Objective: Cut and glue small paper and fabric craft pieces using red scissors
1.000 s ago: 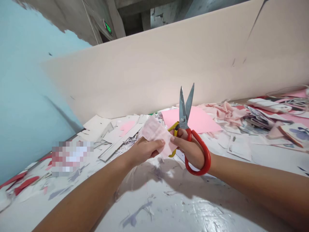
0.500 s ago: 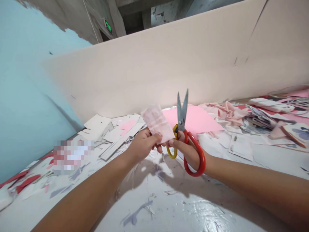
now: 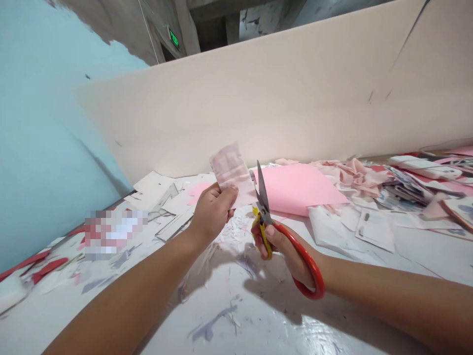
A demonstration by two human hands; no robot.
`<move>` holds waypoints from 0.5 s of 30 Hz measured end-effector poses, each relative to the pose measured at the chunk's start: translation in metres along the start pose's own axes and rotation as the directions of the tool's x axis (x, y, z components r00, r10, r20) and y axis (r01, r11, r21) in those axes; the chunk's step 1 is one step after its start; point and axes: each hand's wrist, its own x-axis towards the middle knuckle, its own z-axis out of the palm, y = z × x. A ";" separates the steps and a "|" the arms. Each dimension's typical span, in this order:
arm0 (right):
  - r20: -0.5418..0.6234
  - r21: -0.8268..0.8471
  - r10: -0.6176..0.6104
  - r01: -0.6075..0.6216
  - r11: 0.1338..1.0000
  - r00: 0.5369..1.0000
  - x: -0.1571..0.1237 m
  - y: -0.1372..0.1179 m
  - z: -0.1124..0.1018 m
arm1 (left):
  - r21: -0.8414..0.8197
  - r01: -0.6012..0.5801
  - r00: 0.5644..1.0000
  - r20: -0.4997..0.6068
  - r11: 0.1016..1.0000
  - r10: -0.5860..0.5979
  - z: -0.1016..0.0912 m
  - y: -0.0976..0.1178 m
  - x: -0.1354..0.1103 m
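Note:
My left hand (image 3: 212, 212) pinches a small pale pink piece of fabric (image 3: 232, 172) and holds it upright above the white table (image 3: 258, 320). My right hand (image 3: 284, 246) grips a pair of scissors (image 3: 275, 231) with a large red loop handle and a small yellow one. The blades point up and lie against the right edge of the fabric piece, nearly closed.
A pink paper sheet (image 3: 295, 187) lies behind the hands. Crumpled pink cloth (image 3: 351, 175) and a heap of printed paper scraps (image 3: 417, 187) cover the right side. White card offcuts (image 3: 158, 197) lie at the back left. A tall beige board (image 3: 277, 98) stands behind the table.
The fabric piece has been lifted and turned upright. The scissors have come down and to the left, and their blades have closed in on the fabric's right edge.

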 end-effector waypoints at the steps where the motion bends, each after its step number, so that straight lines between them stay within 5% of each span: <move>1: 0.004 -0.010 0.003 -0.003 1.000 1.000 -0.001 0.000 0.001 | 0.025 0.001 1.000 -0.001 1.000 -0.001 0.000 0.001 -0.001; 15: -0.017 0.065 0.051 -0.050 0.997 0.999 -0.003 0.009 0.007 | 0.263 -0.124 0.989 -0.044 0.957 0.140 0.002 0.002 -0.012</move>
